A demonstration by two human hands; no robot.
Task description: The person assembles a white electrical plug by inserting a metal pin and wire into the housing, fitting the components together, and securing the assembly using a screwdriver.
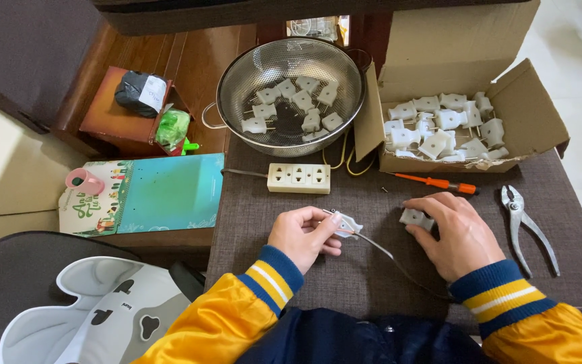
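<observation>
My left hand (302,236) pinches a white plug half (345,224) with a grey wire (389,256) running out of it toward my body. Resting on the brown cloth, my right hand (454,232) has its fingertips on a second white plug piece (415,218). A cream power strip (298,178) lies just beyond both hands. An orange-handled screwdriver (439,183) lies past my right hand, and steel pliers (525,224) lie to its right.
A metal colander (237,81) with several white plugs sits at the back centre. To the right of it, a cardboard box (533,114) holds several more. On the left are a teal box (170,192), pink tape (84,180) and a small wooden stool (112,125).
</observation>
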